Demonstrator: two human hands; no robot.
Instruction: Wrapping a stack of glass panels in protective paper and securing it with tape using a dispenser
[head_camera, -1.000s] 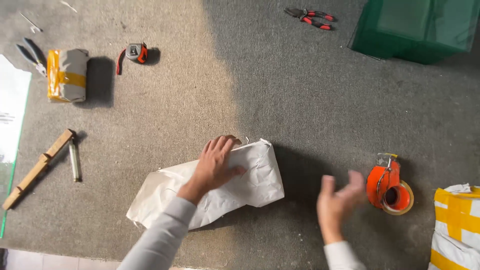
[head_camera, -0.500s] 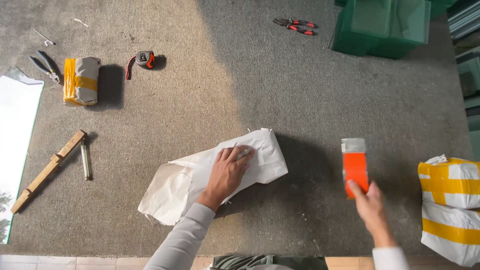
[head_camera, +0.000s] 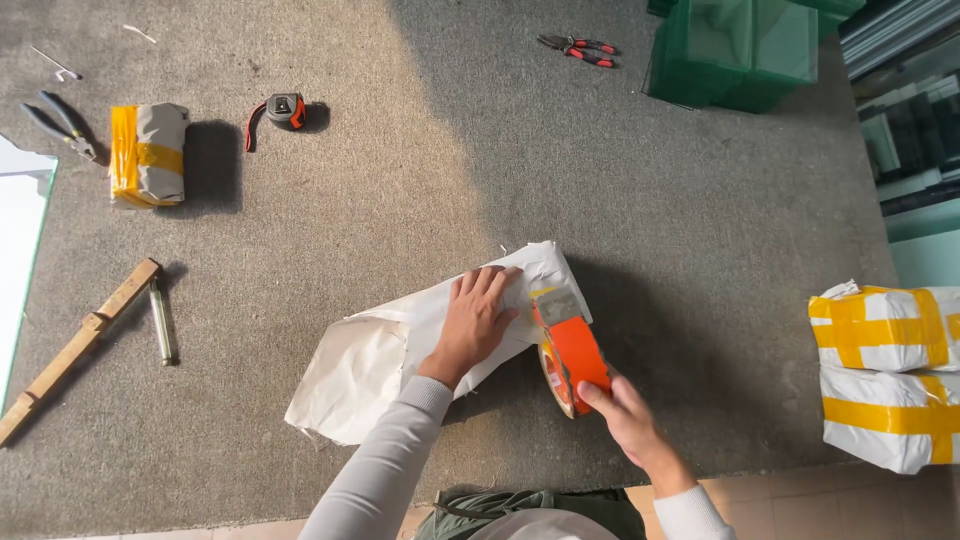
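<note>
The left hand (head_camera: 478, 318) lies flat, fingers spread, on a white woven sack (head_camera: 400, 345) that is folded around something (what is inside does not show) and rests on the grey carpet (head_camera: 420, 170) in front of the person. The palm presses the fold down near the sack's right end. The right hand (head_camera: 625, 420) is closed around the handle of an orange tape dispenser (head_camera: 568, 352), whose front edge touches the sack's right end just beside the left fingertips. A short bit of yellow tape shows at the dispenser's mouth.

As far as the view shows, the wrapping is at an early stage: the sack is folded over and held shut, yet no yellow band lies across it. Its left part is loose and wrinkled, spread out on the carpet. The taping looks to be only at its start, with the whole bundle left to bind.

For comparison, two white bundles (head_camera: 885, 370) at the right edge are stacked and crossed with yellow tape, and a smaller taped parcel (head_camera: 148, 153) lies at the upper left. Near that parcel sit a tape measure (head_camera: 285, 108) and a pair of pliers (head_camera: 60, 122); red-handled pliers (head_camera: 578, 47) lie at the top, beside green crates (head_camera: 740, 50). A wooden stick (head_camera: 75, 345) lies at the left.
</note>
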